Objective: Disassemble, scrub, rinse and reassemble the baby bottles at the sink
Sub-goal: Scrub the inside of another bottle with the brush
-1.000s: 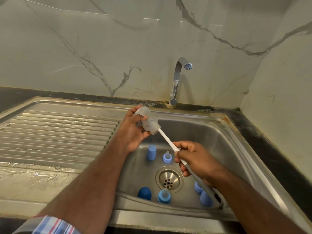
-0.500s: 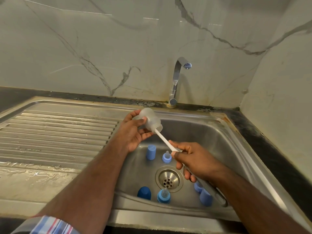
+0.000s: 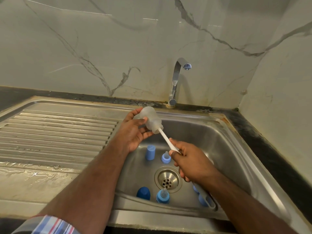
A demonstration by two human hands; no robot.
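Observation:
My left hand (image 3: 135,130) grips a frosted clear baby bottle (image 3: 151,118) over the sink's back left corner, mouth tilted down to the right. My right hand (image 3: 189,162) holds the white handle of a bottle brush (image 3: 166,138) whose head is inside the bottle and hidden. On the sink floor lie blue parts: a light blue cap (image 3: 150,152), a blue collar with a teat (image 3: 166,157), a dark blue cap (image 3: 143,193), another collar with a teat (image 3: 163,196), and light blue pieces (image 3: 202,200) partly hidden under my right arm.
The steel sink basin (image 3: 224,149) has a round drain (image 3: 167,180) in its middle. A chrome tap (image 3: 176,81) stands behind it, not running. A ribbed, wet draining board (image 3: 55,132) lies to the left. Marble walls close the back and right.
My right hand has slid up the brush handle toward the bottle, pushing the brush further in. The left hand has kept the bottle nearly still.

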